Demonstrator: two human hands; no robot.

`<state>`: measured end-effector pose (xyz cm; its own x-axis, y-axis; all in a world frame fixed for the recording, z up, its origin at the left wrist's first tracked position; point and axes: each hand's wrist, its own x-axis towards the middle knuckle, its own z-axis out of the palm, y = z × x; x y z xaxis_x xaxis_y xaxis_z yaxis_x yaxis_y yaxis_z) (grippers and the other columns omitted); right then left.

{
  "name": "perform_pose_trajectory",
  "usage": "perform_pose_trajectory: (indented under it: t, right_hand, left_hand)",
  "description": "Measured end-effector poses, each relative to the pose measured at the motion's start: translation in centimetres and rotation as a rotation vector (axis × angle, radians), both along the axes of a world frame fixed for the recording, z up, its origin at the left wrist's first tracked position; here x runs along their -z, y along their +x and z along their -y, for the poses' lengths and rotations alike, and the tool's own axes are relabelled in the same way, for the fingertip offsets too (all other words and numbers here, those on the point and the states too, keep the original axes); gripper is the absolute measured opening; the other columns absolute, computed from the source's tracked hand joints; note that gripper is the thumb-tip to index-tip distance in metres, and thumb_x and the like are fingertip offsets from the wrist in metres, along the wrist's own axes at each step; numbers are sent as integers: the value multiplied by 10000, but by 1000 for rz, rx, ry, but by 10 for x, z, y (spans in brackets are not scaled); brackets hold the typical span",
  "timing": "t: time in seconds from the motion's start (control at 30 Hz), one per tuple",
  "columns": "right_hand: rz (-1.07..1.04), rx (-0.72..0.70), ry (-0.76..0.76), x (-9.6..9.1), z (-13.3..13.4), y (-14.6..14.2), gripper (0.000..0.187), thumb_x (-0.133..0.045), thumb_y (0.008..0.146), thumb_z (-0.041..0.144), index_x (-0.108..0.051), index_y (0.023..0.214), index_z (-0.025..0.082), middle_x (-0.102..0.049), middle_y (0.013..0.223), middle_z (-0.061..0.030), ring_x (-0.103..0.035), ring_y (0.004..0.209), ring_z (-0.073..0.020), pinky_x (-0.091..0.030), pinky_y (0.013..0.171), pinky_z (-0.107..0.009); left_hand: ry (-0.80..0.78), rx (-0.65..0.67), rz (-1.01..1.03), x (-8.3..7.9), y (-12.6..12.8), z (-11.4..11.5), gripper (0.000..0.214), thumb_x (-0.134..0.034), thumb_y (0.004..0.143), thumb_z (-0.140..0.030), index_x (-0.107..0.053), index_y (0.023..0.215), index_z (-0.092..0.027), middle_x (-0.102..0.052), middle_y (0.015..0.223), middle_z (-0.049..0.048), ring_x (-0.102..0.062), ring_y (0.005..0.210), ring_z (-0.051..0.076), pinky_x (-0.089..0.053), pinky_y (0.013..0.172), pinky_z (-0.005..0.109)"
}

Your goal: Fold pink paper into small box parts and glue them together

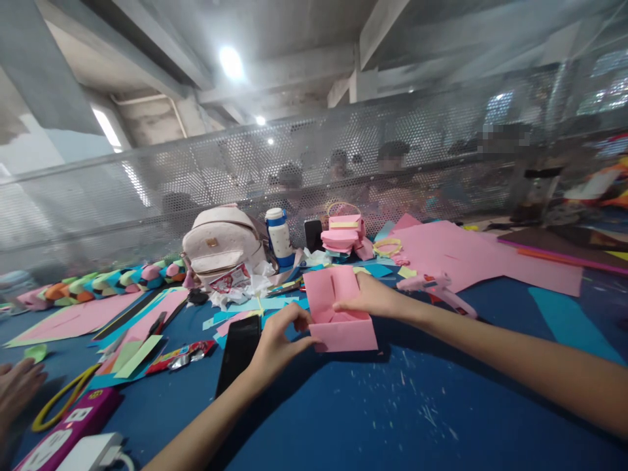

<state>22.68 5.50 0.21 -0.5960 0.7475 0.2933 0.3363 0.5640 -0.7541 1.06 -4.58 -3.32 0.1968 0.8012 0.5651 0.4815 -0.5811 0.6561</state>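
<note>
A pink paper piece (338,307), partly folded into a box shape with raised flaps, lies on the blue table (392,405) in the middle of the view. My left hand (279,337) pinches its left edge between thumb and fingers. My right hand (367,297) reaches in from the right and grips the paper's right side, thumb lying inside the fold. A black phone (239,350) lies just left of my left hand.
A pink glue gun (434,288) and large pink sheets (471,255) lie to the right. A pale backpack (223,245), a bottle (279,235), folded pink boxes (343,235) and paper scraps stand behind. Another person's hand (17,386) is at far left. A mesh screen (343,163) backs the table.
</note>
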Motion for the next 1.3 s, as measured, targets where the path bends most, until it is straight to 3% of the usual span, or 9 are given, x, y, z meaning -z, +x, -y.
perform_pose_trajectory:
  t: [0.17,0.57,0.67,0.77,0.97,1.3]
  right_hand:
    - [28,9,9,6,-4,1,484,-790,665,307,-690,1118,168,-726,1070,-86,-665,979,-305,-544,855,-410]
    - [3,4,22,4,-4,2,530,-799,654,302,-678,1155,180,-730,1010,-84,-662,967,-307,-547,854,-433]
    - [54,62,2,4,-4,2,488,-803,641,299,-699,1097,161,-734,990,-98,-671,918,-306,-559,803,-423]
    - [86,77,1,5,-4,1,484,-790,647,292,-696,1101,152,-733,1009,-97,-675,906,-299,-556,795,-423]
    - [59,21,28,6,-4,1,512,-783,660,277,-679,1146,150,-731,1039,-84,-668,949,-287,-537,848,-407]
    - [69,33,74,8,-7,3,589,-798,655,303,-650,1204,147,-710,1108,-101,-649,1001,-308,-519,899,-419]
  left_hand:
    - [-97,-45,-6,3,0,0,192,-729,800,-334,-647,753,-167,-625,704,-18,-551,637,123,-420,623,226]
    - [-58,-20,-26,-1,-3,-2,145,-632,876,-254,-684,769,-170,-687,762,17,-617,704,138,-441,670,231]
    - [-47,12,-31,-1,-4,-3,105,-703,824,-274,-680,801,-174,-674,761,6,-605,709,139,-440,674,233]
    - [-27,12,-34,1,-3,-4,193,-798,726,-285,-664,809,-173,-633,723,-16,-562,675,133,-424,642,230]
    - [-142,-23,-23,2,-1,-3,123,-734,793,-284,-691,771,-171,-686,737,8,-608,686,148,-450,658,246]
    - [-129,7,3,1,-4,-5,122,-637,856,-225,-751,832,-186,-741,811,44,-676,757,169,-500,702,256]
